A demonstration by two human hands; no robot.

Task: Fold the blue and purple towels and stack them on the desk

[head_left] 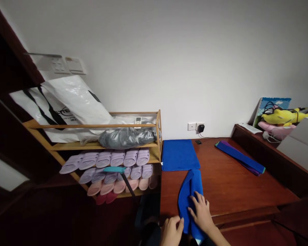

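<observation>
A blue towel point(197, 181) lies lengthwise near the front left of the wooden table, its left side folded over toward the middle. My left hand point(171, 231) is closed at the towel's near left edge, thumb and fingers pinched on the cloth. Flat on the folded part rests my right hand point(202, 212), its fingers spread. Just beyond, a second blue towel point(181, 154) is laid out as a neat flat rectangle. Farther right are narrow folded strips of blue and purple cloth point(240, 157).
The brown table point(226, 186) meets a white wall. To its left stands a wooden rack point(158, 136) with several slippers point(124, 158) and a white bag point(74, 102). A black plug point(201, 128) sits in the wall socket. On the right ledge lies a yellow plush toy point(282, 117).
</observation>
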